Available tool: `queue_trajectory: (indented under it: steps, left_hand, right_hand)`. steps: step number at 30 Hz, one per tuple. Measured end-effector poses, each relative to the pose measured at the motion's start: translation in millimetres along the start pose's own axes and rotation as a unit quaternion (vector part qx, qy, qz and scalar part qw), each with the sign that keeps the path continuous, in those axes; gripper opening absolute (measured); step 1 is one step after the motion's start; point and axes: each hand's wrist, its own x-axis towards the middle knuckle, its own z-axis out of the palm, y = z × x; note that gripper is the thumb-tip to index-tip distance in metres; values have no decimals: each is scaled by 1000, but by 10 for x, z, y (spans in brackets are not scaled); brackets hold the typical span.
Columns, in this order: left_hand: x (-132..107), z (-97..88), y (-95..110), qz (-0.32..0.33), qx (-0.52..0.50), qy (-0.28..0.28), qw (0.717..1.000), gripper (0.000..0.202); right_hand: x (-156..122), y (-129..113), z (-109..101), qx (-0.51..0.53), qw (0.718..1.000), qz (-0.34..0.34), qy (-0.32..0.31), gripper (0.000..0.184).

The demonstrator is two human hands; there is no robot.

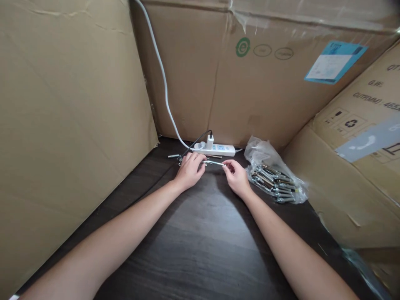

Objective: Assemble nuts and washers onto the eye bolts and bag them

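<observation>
A slim silver expansion bolt [213, 162] spans the gap between my two hands, just in front of the power strip. My right hand [236, 177] pinches its right end between thumb and fingertips. The fingers of my left hand [190, 170] are bent around the other end, which they partly cover. Behind and beside the left hand lie a short metal piece [173, 156], a thin rod [215, 156] and small rings, partly hidden. To the right, a clear plastic bag [259, 148] lies open with several metal expansion bolts [275, 183] in it.
A white power strip [229, 150] holds a white charger plug [210, 142]. Its white cable [164, 83] climbs the back carton; a black cable [150, 188] passes by my left arm. Cardboard boxes [193, 75] wall the dark wooden tabletop [187, 237] at left, back and right.
</observation>
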Motion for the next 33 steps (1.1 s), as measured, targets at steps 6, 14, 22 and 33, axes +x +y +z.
queue_trajectory:
  steps: [6, 14, 22, 33]
  left_hand:
    - [-10, 7, 0, 27, -46, 4, 999, 13]
    - [-33, 88, 45, 13, -185, 10, 983, 12]
    - [-64, 72, 144, -11, -200, -23, 979, 15]
    - [-78, 89, 158, 29, -177, -78, 981, 12]
  right_hand:
    - [-13, -64, -1, -27, 999, -37, -26, 16]
    - [-70, -95, 17, -66, 994, -68, -61, 14]
    - [-70, -174, 43, -59, 994, -66, -66, 15]
    - [-170, -334, 131, 80, 994, -15, -76, 32]
